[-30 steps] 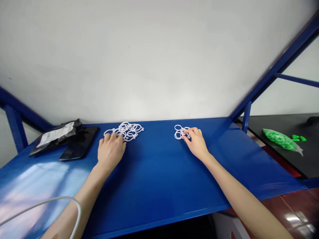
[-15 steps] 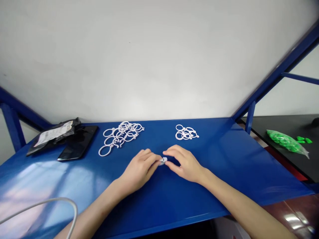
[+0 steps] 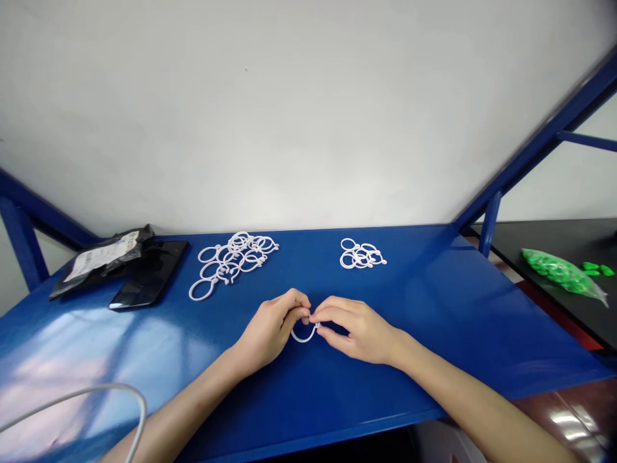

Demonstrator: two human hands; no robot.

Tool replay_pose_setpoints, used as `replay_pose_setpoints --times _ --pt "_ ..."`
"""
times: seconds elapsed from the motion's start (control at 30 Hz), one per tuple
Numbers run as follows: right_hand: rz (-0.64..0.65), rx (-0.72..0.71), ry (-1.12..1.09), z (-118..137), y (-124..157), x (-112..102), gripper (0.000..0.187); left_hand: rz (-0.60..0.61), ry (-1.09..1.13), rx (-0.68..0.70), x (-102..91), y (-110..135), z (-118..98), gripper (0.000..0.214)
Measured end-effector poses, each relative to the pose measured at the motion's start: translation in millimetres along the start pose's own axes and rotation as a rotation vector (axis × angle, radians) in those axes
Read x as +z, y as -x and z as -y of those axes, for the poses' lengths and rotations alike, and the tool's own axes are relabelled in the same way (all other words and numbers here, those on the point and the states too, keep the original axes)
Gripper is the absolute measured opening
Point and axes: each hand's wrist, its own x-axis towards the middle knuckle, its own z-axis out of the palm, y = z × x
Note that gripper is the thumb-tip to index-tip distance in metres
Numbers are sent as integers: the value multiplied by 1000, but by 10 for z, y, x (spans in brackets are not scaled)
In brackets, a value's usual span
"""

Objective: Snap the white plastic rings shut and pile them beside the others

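Observation:
A white plastic ring with a small clasp [image 3: 303, 341], much like a shower curtain ring, is held between my hands over the blue table. My left hand [image 3: 274, 326] pinches its upper left part, with fingertips and thumb closed together. My right hand [image 3: 360, 328] has thumb and fingers closed on the clasp side of the ring. The fingers hide the upper part of the ring, so I cannot tell whether the clasp is fastened. Beyond my left hand lies a larger pile of white rings [image 3: 211, 270], and beyond my right hand a smaller pile [image 3: 348, 259].
A black plastic package with a white label [image 3: 99, 260] rests partly on a dark flat tablet-like object [image 3: 149, 276] at the left. A pale cable [image 3: 108, 386] loops at lower left. Blue frame bars [image 3: 490, 222] flank the table. A bag of green pieces [image 3: 562, 275] lies on a black surface at right.
The ring has turned from nearly edge-on to showing its lower curve. My right fingers have closed in on it, and the hands have drawn together.

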Motion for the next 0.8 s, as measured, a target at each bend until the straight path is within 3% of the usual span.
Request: replay_pose_setpoints --times 0.4,0.6,0.8 --pt "-49 -47 99 -71 34 102 21 51 -20 -31 -26 -2 -24 15" --pt "-62 0 131 -63 24 32 20 -210 -520 55 -218 -100 241 18" --pt "-127 50 124 -180 18 11 19 -364 -974 -94 -530 -207 648 29"
